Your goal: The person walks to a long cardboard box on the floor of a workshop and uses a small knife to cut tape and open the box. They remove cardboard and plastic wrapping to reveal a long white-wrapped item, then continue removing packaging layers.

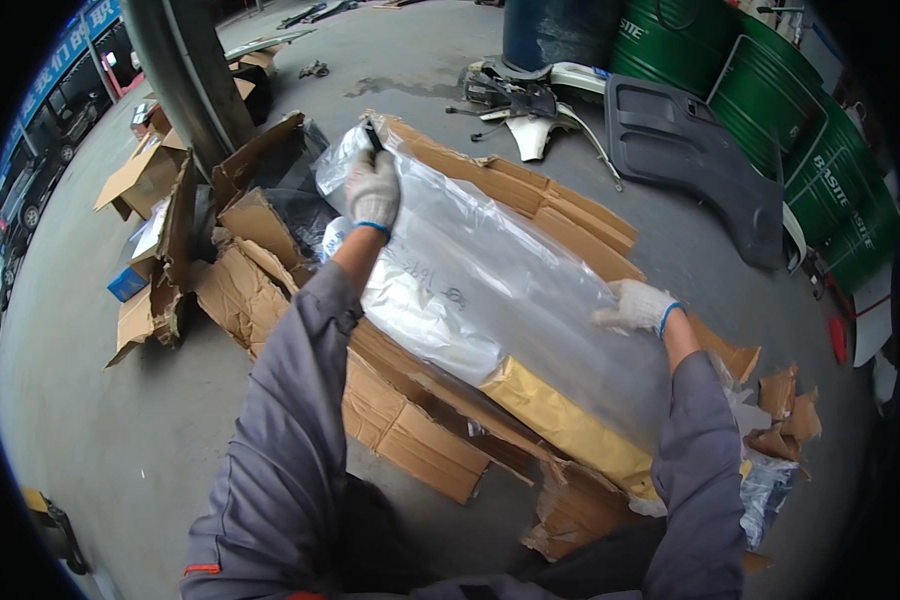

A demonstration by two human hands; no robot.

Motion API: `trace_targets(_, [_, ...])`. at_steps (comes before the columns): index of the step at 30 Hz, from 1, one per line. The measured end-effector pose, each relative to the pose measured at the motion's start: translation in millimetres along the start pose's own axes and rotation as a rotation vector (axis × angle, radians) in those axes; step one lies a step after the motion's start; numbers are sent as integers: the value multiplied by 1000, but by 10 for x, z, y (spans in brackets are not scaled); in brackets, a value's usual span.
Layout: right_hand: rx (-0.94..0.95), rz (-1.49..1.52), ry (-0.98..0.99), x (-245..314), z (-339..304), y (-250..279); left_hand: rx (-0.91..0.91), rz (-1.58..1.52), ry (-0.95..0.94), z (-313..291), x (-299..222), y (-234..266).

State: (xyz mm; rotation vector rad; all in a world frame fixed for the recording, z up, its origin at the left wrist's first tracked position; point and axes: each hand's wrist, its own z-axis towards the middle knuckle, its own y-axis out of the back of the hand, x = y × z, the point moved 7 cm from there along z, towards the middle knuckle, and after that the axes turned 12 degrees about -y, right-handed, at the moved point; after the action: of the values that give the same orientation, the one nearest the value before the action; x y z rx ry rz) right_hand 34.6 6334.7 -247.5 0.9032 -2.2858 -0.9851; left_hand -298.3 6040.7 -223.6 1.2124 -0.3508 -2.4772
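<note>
A long bundle wrapped in clear plastic film [515, 270] lies slantwise before me on torn cardboard [410, 425]. White wrapping [425, 310] with dark handwriting shows along its near side, and yellow wrapping [570, 420] shows toward the right. My left hand [373, 192], in a white knit glove, is closed at the bundle's far left end around a small black object [372, 136] whose kind I cannot make out. My right hand [642, 306], gloved alike, is at the bundle's right part, its fingers bent against the film and seemingly gripping it.
Opened cardboard boxes [142, 170] lie left, beside a metal post [185, 80]. Behind right stand green drums [670, 45] and a blue drum [555, 35]. A dark grey panel [690, 160] and white car parts [535, 130] lie before them. Crumpled plastic [767, 490] is at the right.
</note>
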Motion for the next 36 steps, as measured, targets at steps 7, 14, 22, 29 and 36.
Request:
trace_targets(7, [-522, -63, -21, 81, -98, 74, 112, -230, -145, -182, -882, -136])
trace_targets(14, [-866, -167, -115, -118, -1308, 1039, -24, -366, -164, -20, -1072, 34])
trace_targets(22, [-988, -513, 129, -415, -1428, 14, -202, -618, -163, 288, -939, 214])
trace_targets(29, [-344, -98, -11, -761, -948, -823, -141, -511, -79, 191, -821, 42])
trace_targets(36, [-282, -74, -225, -1086, -397, -1231, 44, -369, -40, 62, -320, -256])
